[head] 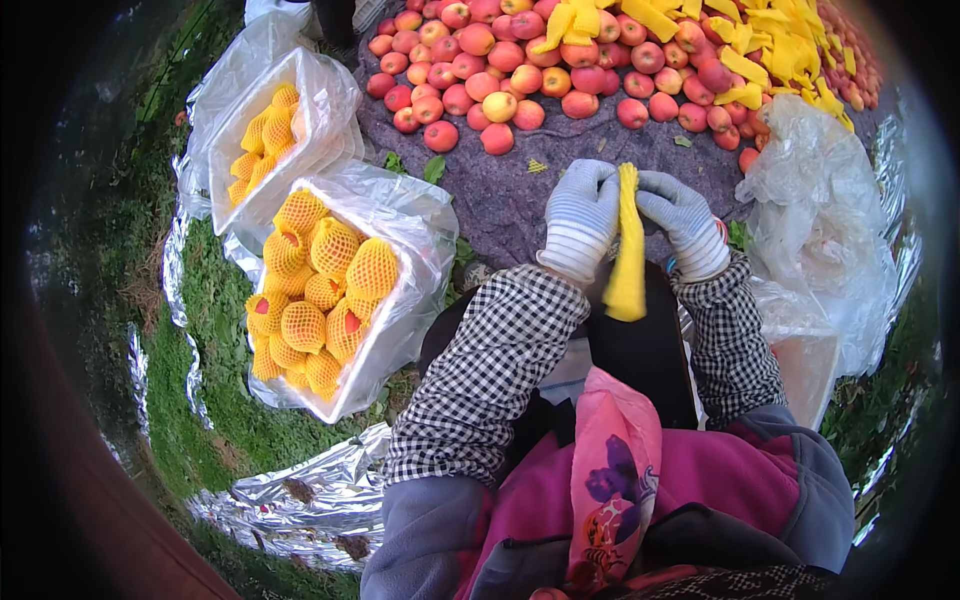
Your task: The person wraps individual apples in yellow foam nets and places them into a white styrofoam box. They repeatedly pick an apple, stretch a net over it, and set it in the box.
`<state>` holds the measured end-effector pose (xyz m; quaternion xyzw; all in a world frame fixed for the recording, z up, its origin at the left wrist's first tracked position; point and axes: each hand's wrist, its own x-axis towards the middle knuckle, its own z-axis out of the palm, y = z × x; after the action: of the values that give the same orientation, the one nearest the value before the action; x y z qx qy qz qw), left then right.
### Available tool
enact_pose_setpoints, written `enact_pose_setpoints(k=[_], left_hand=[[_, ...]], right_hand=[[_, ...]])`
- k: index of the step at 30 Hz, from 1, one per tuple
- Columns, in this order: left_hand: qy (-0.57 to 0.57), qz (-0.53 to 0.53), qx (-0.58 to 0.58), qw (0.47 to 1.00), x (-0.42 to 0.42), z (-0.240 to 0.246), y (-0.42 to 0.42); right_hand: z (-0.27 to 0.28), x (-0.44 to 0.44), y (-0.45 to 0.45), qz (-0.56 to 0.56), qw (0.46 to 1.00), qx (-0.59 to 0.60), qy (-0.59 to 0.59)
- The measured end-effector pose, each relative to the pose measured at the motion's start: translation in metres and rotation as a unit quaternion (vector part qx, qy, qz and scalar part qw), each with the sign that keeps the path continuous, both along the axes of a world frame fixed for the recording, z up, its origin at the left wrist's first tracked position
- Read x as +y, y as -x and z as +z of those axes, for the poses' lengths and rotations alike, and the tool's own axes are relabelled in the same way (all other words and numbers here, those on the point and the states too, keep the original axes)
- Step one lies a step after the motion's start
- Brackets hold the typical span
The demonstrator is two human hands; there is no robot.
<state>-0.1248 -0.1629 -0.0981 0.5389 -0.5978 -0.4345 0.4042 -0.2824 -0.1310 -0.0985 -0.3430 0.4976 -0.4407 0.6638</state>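
Observation:
Both my hands wear white and grey knitted gloves. My left hand point(581, 217) and my right hand point(681, 221) pinch the upper end of a yellow foam fruit net point(628, 255) from either side; its lower end hangs down over my lap. Beyond my hands, red apples point(502, 60) lie heaped on a dark cloth point(502, 195). More flat yellow foam nets point(780, 45) are spread on the heap at the upper right. At the left, net-wrapped apples point(307, 300) fill a white box lined with clear plastic point(405, 300).
A second plastic-lined box point(225, 184) of wrapped apples stands at the upper left. Crumpled clear plastic bags point(825, 225) lie at the right over a white box point(802, 375). Silver reflective film point(322, 495) covers some grass point(217, 360). Part of another person point(337, 22) shows at the top left.

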Motion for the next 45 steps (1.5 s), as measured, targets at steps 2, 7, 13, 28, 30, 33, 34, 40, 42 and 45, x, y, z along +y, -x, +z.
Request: enact_pose_setpoints(k=[2, 7, 13, 28, 30, 33, 34, 40, 42, 45], left_hand=[[-0.185, -0.01, 0.321, 0.929, -0.004, 0.0, -0.01], [-0.104, -0.045, 0.348, 0.931, -0.008, 0.007, -0.027], [0.018, 0.02, 0.285, 0.958, -0.012, 0.02, -0.035], [-0.141, -0.042, 0.284, 0.948, -0.007, 0.02, -0.031], [-0.188, -0.06, 0.288, 0.937, -0.007, 0.017, -0.03], [-0.193, -0.108, 0.384, 0.896, -0.01, 0.008, -0.028], [-0.211, -0.141, 0.409, 0.876, -0.011, 0.006, -0.027], [-0.189, -0.202, 0.247, 0.929, -0.018, 0.021, -0.032], [-0.243, -0.208, 0.384, 0.866, -0.02, 0.034, -0.033], [-0.344, -0.193, 0.561, 0.728, -0.003, 0.047, -0.012]], right_hand=[[-0.011, 0.002, 0.005, 0.035, 0.998, 0.036, -0.027], [-0.03, 0.0, 0.001, -0.022, 0.945, -0.252, 0.208], [0.006, -0.025, -0.018, 0.056, 0.98, -0.176, 0.077], [0.011, -0.013, -0.023, -0.057, 0.936, -0.314, 0.147], [0.017, -0.019, -0.027, -0.055, 0.961, -0.207, 0.176], [0.026, -0.03, -0.03, -0.037, 0.984, -0.156, 0.082], [0.026, -0.034, -0.03, -0.037, 0.989, -0.111, 0.092], [0.006, -0.048, -0.008, 0.002, 0.992, -0.123, 0.005], [0.002, -0.051, 0.0, 0.045, 0.98, -0.193, -0.003], [-0.002, -0.051, -0.016, 0.004, 0.958, -0.273, -0.081]])
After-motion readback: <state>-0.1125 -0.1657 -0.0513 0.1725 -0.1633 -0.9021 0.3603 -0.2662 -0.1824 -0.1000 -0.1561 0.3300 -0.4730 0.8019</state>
